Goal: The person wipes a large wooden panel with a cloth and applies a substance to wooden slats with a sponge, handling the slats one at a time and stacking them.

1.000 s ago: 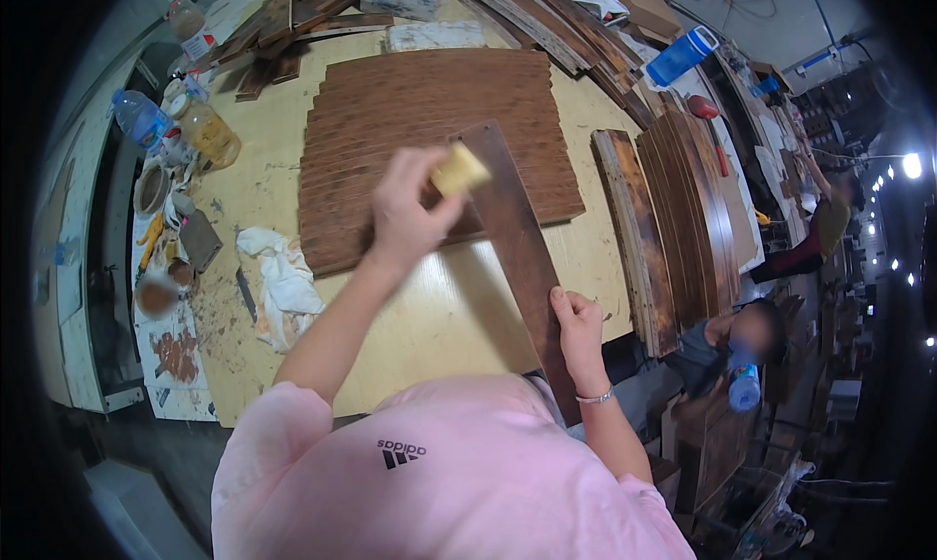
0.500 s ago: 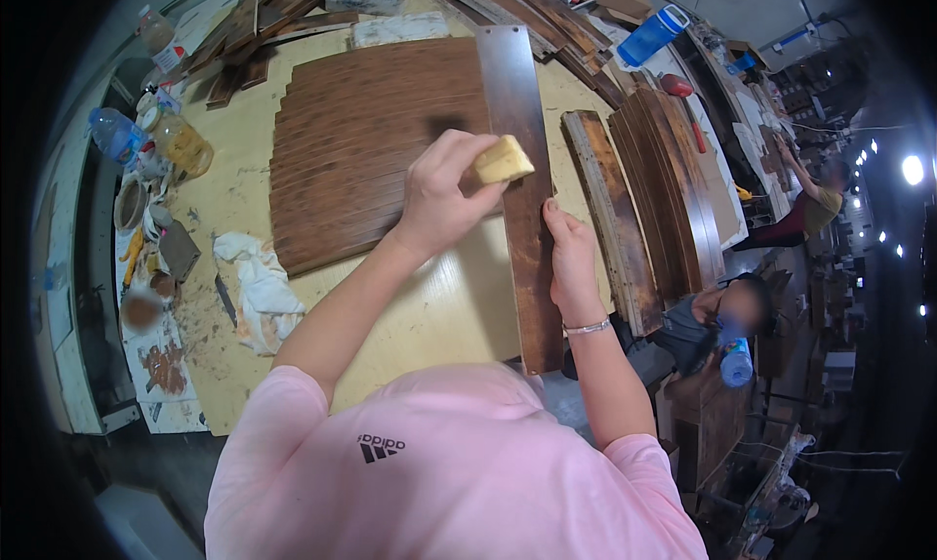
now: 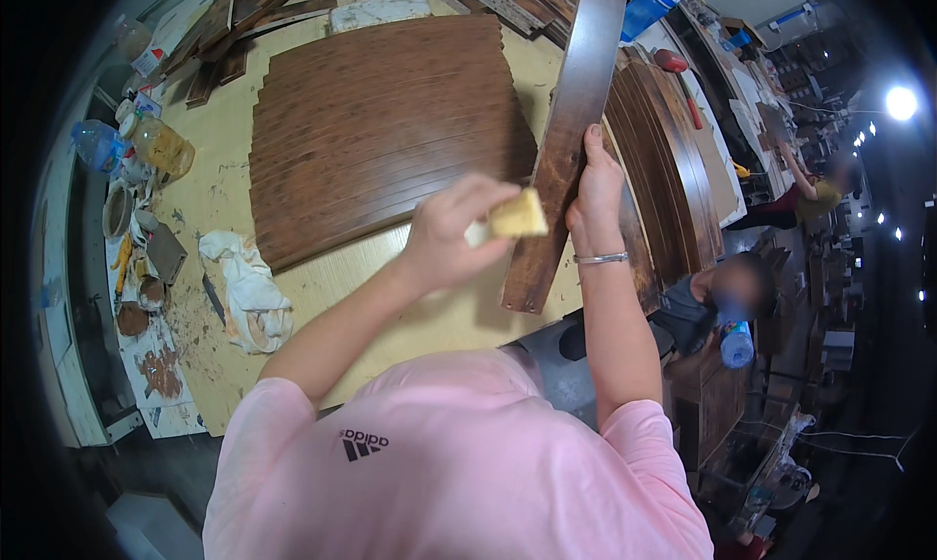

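Observation:
A long dark-stained wooden board (image 3: 578, 82) is held up at a slant, its far end leaning right and its near end above the table. My right hand (image 3: 598, 191) grips it by the right edge, thumb on its upper face. In my left hand (image 3: 451, 233), slightly blurred, is a yellow sponge block (image 3: 522, 216) pinched between thumb and fingers. The sponge is next to the board's left edge, low down; I cannot tell whether they touch. Left of the board, a row of brown boards (image 3: 386, 121) lies side by side on the table.
A stained white rag (image 3: 244, 292) lies at left, with bottles of liquid (image 3: 161, 145) beyond. More boards (image 3: 664, 160) are stacked at right, near a blue bottle (image 3: 652, 12) and a red-handled tool (image 3: 683, 82). Another person (image 3: 698, 301) sits at right.
My right hand has raised the board and tilted its far end to the right, its near end to the left. My left hand with the sponge has come down toward me.

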Motion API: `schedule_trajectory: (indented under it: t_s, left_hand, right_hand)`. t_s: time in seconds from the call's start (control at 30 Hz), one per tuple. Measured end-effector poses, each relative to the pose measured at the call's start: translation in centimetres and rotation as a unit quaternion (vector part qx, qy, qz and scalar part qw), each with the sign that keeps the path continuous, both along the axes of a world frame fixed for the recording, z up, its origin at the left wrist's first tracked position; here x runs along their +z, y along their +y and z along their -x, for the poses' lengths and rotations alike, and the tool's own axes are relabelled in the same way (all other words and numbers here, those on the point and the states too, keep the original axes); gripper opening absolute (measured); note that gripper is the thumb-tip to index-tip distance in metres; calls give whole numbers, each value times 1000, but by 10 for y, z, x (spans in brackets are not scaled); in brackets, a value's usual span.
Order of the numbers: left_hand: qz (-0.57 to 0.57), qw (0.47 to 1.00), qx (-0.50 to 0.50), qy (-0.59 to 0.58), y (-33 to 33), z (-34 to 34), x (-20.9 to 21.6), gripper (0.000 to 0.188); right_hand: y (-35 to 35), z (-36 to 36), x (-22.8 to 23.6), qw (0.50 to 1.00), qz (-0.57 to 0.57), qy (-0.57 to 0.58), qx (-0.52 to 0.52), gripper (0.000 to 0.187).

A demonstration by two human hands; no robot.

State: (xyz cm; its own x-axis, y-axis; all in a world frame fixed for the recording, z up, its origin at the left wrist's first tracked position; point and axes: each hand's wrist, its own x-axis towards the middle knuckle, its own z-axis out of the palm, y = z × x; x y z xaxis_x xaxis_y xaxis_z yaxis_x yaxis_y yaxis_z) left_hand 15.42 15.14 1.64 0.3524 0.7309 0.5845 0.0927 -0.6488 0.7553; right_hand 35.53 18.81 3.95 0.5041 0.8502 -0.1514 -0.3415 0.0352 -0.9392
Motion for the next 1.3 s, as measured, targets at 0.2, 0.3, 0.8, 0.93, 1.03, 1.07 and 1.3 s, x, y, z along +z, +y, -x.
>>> schedule_trajectory:
  t_s: [0.2, 0.3, 0.8, 0.93, 1.03, 1.07, 1.3]
  left_hand:
    - [-23, 996, -52, 71, -30, 2, -18, 46]
    - [26, 986, -114, 121, -70, 30, -44, 44]
    - [15, 988, 5, 152, -50, 44, -37, 48]
    - [16, 998, 10, 66, -48, 30, -15, 42]
    - [-9, 991, 20, 130, -36, 31, -13, 43]
    - [-3, 992, 53, 113, -32, 34, -18, 44]
    - [7, 993, 11, 120, -35, 26, -9, 39]
  right_hand:
    - [15, -11, 2, 1000, 3, 14, -26, 39]
    - [19, -20, 9, 997, -23, -2, -68, 41]
    - [27, -25, 14, 997, -14, 15, -78, 42]
    - [28, -20, 12, 997, 5, 26, -75, 40]
    - [30, -14, 10, 996, 26, 28, -78, 37]
    - [32, -16, 8, 997, 21, 16, -74, 36]
    - [40, -26, -13, 998, 22, 2, -58, 40]
